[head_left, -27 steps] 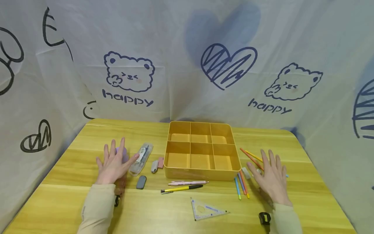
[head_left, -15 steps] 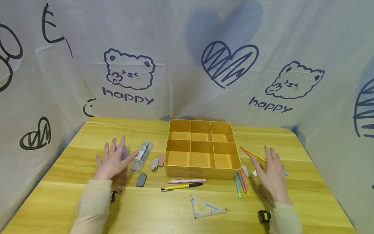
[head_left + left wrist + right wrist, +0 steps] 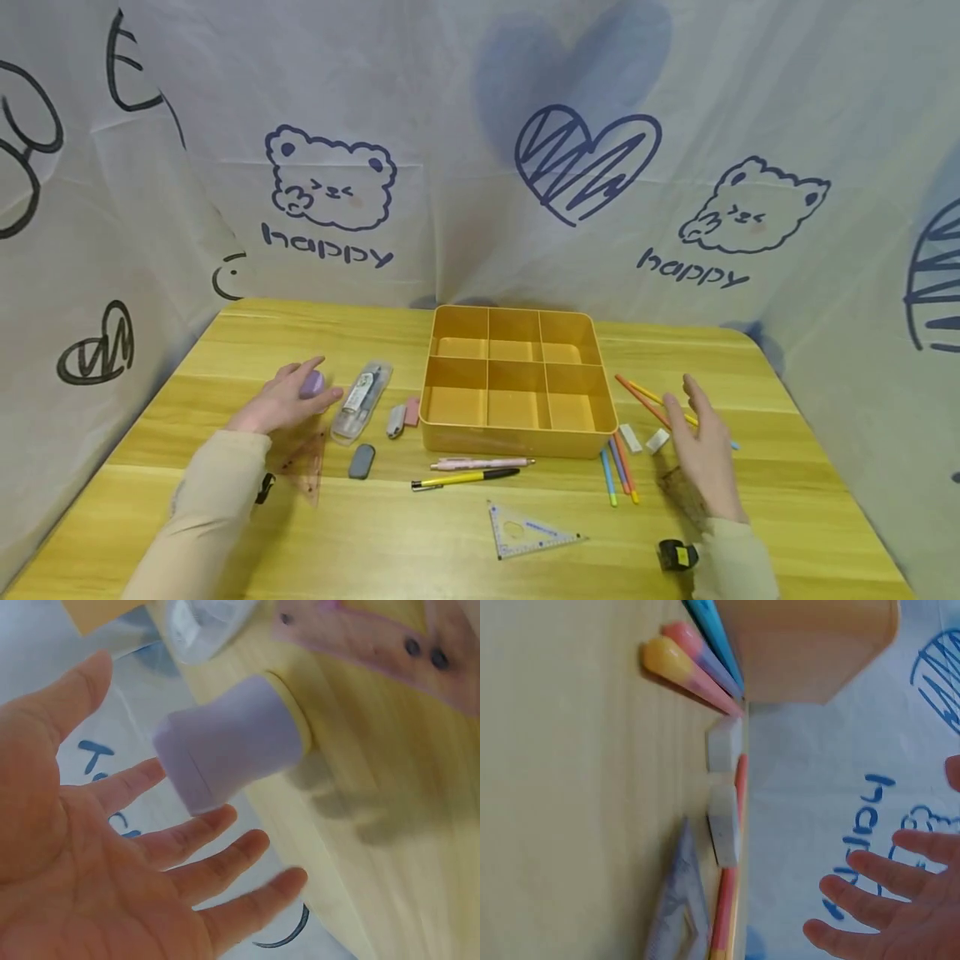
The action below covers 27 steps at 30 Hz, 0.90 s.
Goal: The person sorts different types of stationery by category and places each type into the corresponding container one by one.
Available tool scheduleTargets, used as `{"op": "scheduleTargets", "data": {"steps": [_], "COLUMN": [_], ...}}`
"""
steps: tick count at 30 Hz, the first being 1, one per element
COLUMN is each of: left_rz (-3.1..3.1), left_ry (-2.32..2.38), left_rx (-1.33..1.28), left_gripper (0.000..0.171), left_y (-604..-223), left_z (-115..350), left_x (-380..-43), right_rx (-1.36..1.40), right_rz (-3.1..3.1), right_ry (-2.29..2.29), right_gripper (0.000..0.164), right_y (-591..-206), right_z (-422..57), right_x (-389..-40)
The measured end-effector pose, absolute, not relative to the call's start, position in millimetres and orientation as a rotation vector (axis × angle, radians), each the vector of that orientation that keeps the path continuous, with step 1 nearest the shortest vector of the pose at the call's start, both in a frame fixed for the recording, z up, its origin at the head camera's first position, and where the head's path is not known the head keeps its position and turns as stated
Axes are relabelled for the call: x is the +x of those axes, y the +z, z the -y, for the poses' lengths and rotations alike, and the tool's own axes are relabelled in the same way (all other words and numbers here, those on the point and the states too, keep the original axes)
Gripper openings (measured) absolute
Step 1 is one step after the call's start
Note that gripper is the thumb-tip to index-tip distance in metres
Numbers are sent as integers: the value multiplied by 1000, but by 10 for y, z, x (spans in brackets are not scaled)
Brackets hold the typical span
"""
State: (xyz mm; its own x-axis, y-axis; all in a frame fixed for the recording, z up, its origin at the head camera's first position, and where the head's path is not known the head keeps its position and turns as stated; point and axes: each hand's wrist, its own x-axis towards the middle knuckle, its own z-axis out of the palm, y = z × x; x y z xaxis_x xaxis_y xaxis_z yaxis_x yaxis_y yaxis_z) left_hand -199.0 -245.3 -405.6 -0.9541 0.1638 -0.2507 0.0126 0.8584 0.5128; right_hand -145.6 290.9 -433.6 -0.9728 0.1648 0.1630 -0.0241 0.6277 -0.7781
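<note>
My left hand [image 3: 281,402] reaches beside a small lilac container [image 3: 312,384] with fingers spread. In the left wrist view the container [image 3: 232,739] has a narrow waist and yellow base, and my fingertips come right up to its far end. My right hand [image 3: 703,454] hovers on the right with fingers extended, holding nothing. Nearest to it are two white erasers [image 3: 657,441], red and yellow pencils [image 3: 643,402] and a clear set square [image 3: 681,907], partly hidden beneath the hand in the head view.
A yellow six-compartment box [image 3: 517,442] stands mid-table. Left of it lie a clear case [image 3: 362,402], a grey oval piece [image 3: 362,461] and a pink set square [image 3: 306,467]. A pink pen [image 3: 482,463], a yellow pen [image 3: 465,480] and another set square [image 3: 528,533] lie in front.
My left hand has turned from palm-down over the lilac container to its side, uncovering more of the pink set square. The right hand has rolled slightly onto its edge.
</note>
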Motion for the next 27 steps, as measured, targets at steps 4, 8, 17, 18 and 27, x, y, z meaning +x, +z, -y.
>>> {"op": "scheduleTargets", "data": {"steps": [4, 8, 17, 18, 27], "left_rz": [-2751, -2768, -2757, -2758, -2778], "left_ry": [715, 659, 616, 618, 621], "left_rx": [140, 133, 102, 103, 109], "left_gripper": [80, 73, 57, 55, 43], "left_y": [-4060, -4061, -4065, -4071, -4126], "left_z": [2489, 2510, 2492, 2493, 2506], "left_x": [-2036, -2091, -2190, -2195, -2201], "right_rx": [-89, -49, 14, 26, 80], "right_rz": [2624, 2707, 2934, 2942, 2985], "right_ry": [1247, 1139, 837, 806, 642], "right_gripper": [64, 63, 66, 65, 46], "right_y": [-4353, -4326, -4220, -4221, -4270], "right_z": [-2786, -2642, -2348, -2327, -2251], "right_x": [-1488, -1603, -1897, -1928, -2075]}}
